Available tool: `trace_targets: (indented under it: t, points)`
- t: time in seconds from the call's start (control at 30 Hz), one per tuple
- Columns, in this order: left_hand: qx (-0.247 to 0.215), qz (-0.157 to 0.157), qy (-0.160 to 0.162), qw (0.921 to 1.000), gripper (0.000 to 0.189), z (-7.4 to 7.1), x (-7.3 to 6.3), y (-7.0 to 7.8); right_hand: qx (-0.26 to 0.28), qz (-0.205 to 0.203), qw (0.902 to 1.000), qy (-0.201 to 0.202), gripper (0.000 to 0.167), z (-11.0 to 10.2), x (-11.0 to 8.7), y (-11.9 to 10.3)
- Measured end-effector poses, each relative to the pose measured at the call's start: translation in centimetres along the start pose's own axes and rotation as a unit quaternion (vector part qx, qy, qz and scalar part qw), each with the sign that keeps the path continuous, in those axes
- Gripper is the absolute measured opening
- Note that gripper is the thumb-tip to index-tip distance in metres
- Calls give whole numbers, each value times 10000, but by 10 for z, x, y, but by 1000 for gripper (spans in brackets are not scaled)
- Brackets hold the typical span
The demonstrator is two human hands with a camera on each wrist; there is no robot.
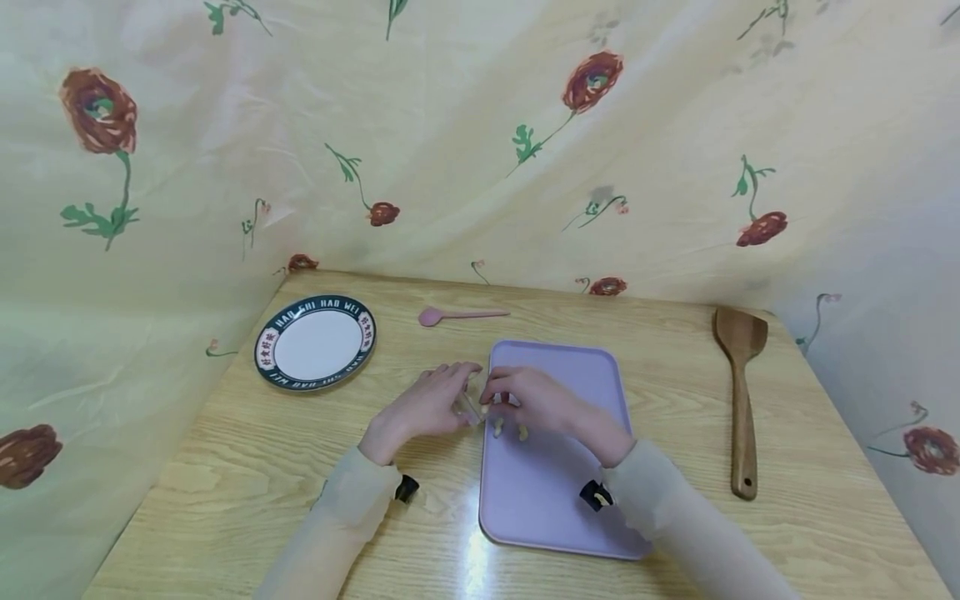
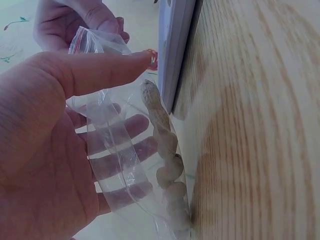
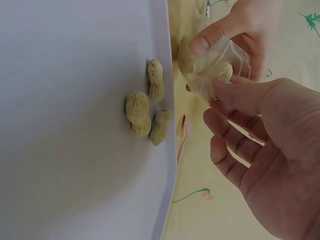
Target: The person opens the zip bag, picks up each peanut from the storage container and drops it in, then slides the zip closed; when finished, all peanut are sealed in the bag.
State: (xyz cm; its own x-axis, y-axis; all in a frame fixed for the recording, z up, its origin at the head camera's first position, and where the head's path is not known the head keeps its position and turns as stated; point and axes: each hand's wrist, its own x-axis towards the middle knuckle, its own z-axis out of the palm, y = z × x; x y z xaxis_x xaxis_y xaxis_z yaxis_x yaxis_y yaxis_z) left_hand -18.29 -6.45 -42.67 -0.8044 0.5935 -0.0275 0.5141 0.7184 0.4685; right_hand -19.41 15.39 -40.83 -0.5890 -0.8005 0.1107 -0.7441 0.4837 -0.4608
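Observation:
Beside the tray's left edge, my left hand (image 1: 427, 404) holds a clear zip bag (image 2: 115, 155) between thumb and fingers. Peanuts (image 2: 169, 167) lie in a row along the bag's lower side in the left wrist view. At the bag's mouth, my right hand (image 1: 540, 402) pinches a peanut (image 3: 226, 72) between thumb and forefinger, its other fingers loosely bent. The bag's film partly covers that peanut. Below the right hand, several loose peanuts (image 3: 137, 114) lie on the lilac tray (image 1: 562, 500), near its left rim.
A white plate with a dark lettered rim (image 1: 362, 364) stands at the back left. Behind the hands lies a small pink spoon (image 1: 465, 315). To the right of the tray is a wooden spatula (image 1: 741, 400). A flowered cloth (image 1: 465, 150) hangs behind the table.

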Motion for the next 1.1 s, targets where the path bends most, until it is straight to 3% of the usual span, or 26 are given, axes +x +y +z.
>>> trace_targets:
  t: [1.1]
  points:
    - [-10,-51,-7,10000,76,1,0,0,160,399,9988,227,21,3,-6,-4]
